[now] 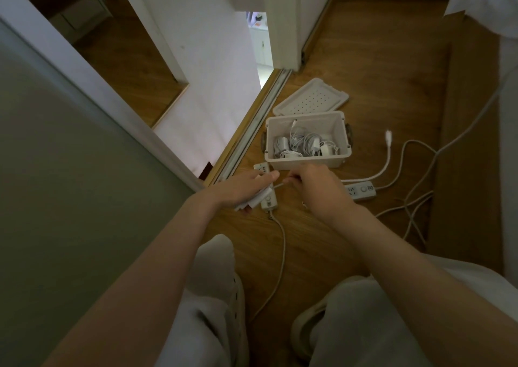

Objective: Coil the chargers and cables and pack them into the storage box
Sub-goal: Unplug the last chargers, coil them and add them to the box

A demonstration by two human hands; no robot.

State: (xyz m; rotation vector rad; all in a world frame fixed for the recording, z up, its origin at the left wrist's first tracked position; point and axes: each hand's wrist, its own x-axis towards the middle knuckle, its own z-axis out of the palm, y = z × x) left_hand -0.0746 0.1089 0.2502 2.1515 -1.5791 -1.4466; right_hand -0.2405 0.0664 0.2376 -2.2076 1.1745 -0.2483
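Down near us, our left hand [244, 188] curls its fingers [269, 175] round a white bundle [253, 202], just in front of the storage box [305, 165]. Our right hand [316, 190] pinches a thin cable [279, 185] beside it. A power strip [269, 201] lies on the floor [316, 240] under our left hand. Coiled chargers [302, 143] sit inside the box. Its lid [311, 98] lies just behind.

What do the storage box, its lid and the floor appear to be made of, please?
Storage box: likely moulded plastic, matte off-white; thin even walls with a rolled rim.
Lid: seemingly the same plastic; regular rows of small holes and a moulded edge.
Floor: wood or wood-look laminate, slight sheen; brown grain in long planks.
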